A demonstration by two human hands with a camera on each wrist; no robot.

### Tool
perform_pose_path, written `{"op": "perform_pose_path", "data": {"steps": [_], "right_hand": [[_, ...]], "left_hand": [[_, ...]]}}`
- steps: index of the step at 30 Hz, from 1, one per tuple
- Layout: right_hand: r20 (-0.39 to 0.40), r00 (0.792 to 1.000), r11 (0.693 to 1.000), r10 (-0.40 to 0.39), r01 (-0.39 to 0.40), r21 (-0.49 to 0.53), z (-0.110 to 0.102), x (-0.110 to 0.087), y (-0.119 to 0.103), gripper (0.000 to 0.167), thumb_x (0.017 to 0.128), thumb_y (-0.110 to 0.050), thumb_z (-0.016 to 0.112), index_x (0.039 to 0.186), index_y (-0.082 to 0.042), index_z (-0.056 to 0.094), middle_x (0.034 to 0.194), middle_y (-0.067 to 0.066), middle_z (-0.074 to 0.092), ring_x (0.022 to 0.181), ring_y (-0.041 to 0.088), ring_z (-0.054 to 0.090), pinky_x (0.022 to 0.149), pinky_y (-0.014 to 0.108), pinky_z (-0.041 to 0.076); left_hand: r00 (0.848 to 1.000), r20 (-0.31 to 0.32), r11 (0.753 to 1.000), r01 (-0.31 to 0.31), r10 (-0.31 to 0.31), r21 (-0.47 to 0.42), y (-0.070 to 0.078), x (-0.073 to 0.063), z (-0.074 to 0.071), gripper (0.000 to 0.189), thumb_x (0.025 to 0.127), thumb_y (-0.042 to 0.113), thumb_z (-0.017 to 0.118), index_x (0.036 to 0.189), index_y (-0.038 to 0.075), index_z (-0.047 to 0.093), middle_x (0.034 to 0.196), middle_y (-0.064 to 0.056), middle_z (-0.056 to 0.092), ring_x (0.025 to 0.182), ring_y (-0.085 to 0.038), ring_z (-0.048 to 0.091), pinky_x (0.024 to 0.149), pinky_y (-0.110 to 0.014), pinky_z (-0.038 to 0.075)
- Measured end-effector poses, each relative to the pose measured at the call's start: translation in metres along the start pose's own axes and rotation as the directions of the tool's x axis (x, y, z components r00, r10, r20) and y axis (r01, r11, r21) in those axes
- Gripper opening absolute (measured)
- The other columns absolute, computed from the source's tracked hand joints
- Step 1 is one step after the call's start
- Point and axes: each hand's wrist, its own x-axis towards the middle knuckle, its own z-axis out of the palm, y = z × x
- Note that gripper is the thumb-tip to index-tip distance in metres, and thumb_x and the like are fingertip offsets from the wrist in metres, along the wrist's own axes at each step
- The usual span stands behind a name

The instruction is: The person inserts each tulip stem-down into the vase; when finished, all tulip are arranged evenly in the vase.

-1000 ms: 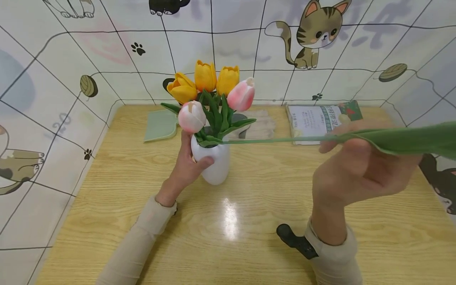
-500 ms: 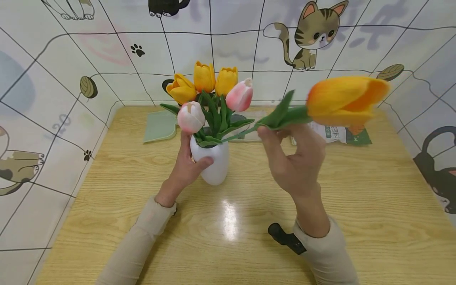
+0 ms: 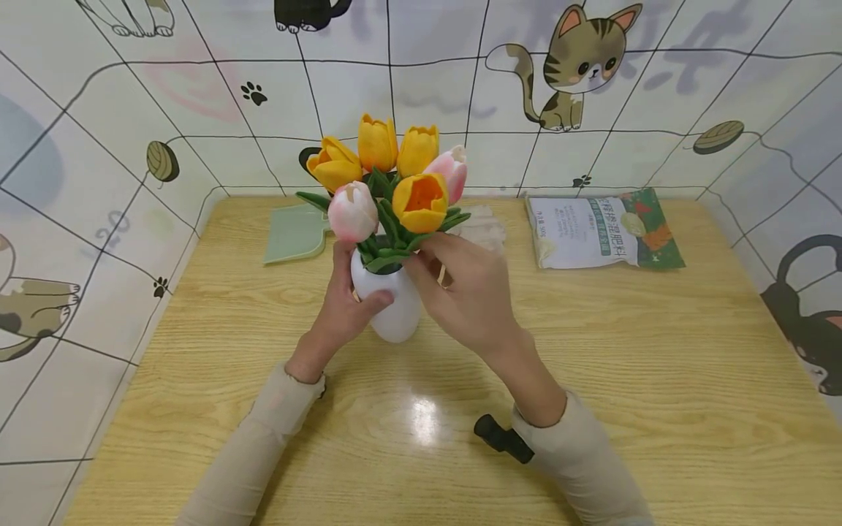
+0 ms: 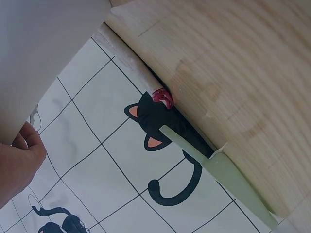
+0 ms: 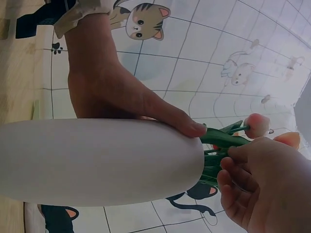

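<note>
A white vase (image 3: 395, 314) is held upright by my left hand (image 3: 345, 292), with the thumb across its front. Out of its mouth rise artificial tulips, several yellow and two pink, with green leaves. At the rim my right hand (image 3: 463, 285) pinches the stem of a yellow tulip (image 3: 421, 203) whose open bloom faces me. The stem's lower end is hidden by leaves and fingers. In the right wrist view, the left hand (image 5: 116, 92) lies along the vase (image 5: 102, 162) and the right hand (image 5: 267, 184) is bent at the green stems (image 5: 214, 167).
A pale green dustpan (image 3: 294, 234) lies behind the vase to the left. Light-coloured gloves (image 3: 483, 225) lie behind the right hand. A printed fertilizer bag (image 3: 598, 230) rests at the table's back right. Cat-patterned walls (image 3: 434, 80) border the wooden table (image 3: 658, 351).
My right hand has brought the yellow tulip leftward from the right side to the vase mouth, and its bloom now stands among the others. The left hand keeps holding the vase in place.
</note>
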Motion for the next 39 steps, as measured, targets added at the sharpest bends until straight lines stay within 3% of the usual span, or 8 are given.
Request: {"op": "perform_pose_path", "data": {"steps": [11, 18, 25, 31, 35, 39], "right_hand": [[0.109, 0.993, 0.993, 0.053, -0.040, -0.112, 0.016, -0.006, 0.000, 0.011, 0.090, -0.016, 0.070, 0.086, -0.008, 0.065, 0.063, 0.000, 0.055, 0.056, 0.012, 0.048, 0.051, 0.025, 0.038], [0.146, 0.976, 0.986, 0.164, -0.156, -0.066, 0.016, -0.005, -0.001, 0.015, 0.090, -0.016, 0.069, 0.078, -0.009, 0.061, 0.059, 0.000, 0.053, 0.054, 0.011, 0.046, 0.049, 0.027, 0.036], [0.175, 0.963, 0.979, 0.203, -0.193, -0.068, 0.015, -0.005, -0.003, 0.020, 0.090, -0.020, 0.069, 0.075, -0.011, 0.059, 0.059, -0.002, 0.051, 0.054, 0.010, 0.045, 0.049, 0.027, 0.035], [0.226, 0.952, 0.978, 0.206, -0.208, -0.012, 0.009, -0.009, -0.004, 0.011, 0.091, -0.021, 0.069, 0.090, -0.010, 0.068, 0.067, -0.002, 0.059, 0.060, 0.009, 0.051, 0.055, 0.025, 0.043], [0.233, 0.955, 0.981, 0.185, -0.195, 0.022, 0.006, -0.015, 0.000, 0.018, 0.092, -0.020, 0.069, 0.106, -0.009, 0.070, 0.074, -0.002, 0.064, 0.065, 0.009, 0.055, 0.059, 0.024, 0.047], [0.214, 0.965, 0.987, 0.154, -0.158, 0.001, -0.002, -0.023, 0.008, 0.017, 0.091, -0.017, 0.070, 0.104, -0.008, 0.070, 0.073, -0.001, 0.064, 0.065, 0.009, 0.056, 0.059, 0.023, 0.049]], "left_hand": [[1.000, 0.027, 1.000, -0.009, 0.009, -0.027, -0.001, 0.000, 0.000, 0.109, 0.072, 0.075, 0.069, 0.147, 0.013, 0.019, 0.143, -0.004, 0.039, 0.122, -0.017, 0.049, 0.099, -0.024, 0.046], [1.000, 0.021, 0.999, -0.011, 0.012, -0.032, 0.000, 0.001, 0.000, 0.106, 0.072, 0.075, 0.069, 0.142, 0.011, 0.022, 0.141, -0.005, 0.041, 0.121, -0.017, 0.050, 0.099, -0.023, 0.046], [1.000, 0.013, 0.999, -0.024, 0.025, -0.041, 0.000, 0.000, 0.000, 0.109, 0.072, 0.074, 0.069, 0.147, 0.011, 0.018, 0.143, -0.003, 0.040, 0.125, -0.017, 0.048, 0.103, -0.024, 0.045], [0.999, 0.009, 0.998, -0.040, 0.041, -0.054, 0.002, 0.000, -0.001, 0.110, 0.073, 0.073, 0.070, 0.147, 0.011, 0.018, 0.142, 0.002, 0.040, 0.126, -0.018, 0.046, 0.105, -0.024, 0.043], [0.998, 0.003, 0.997, -0.057, 0.057, -0.054, 0.003, 0.001, -0.004, 0.110, 0.073, 0.072, 0.071, 0.148, 0.013, 0.017, 0.142, 0.004, 0.040, 0.128, -0.019, 0.044, 0.108, -0.025, 0.040], [0.998, 0.005, 0.997, -0.055, 0.055, -0.046, 0.001, 0.003, -0.002, 0.113, 0.072, 0.073, 0.070, 0.150, 0.013, 0.014, 0.145, 0.003, 0.038, 0.132, -0.018, 0.041, 0.112, -0.030, 0.036]]}}
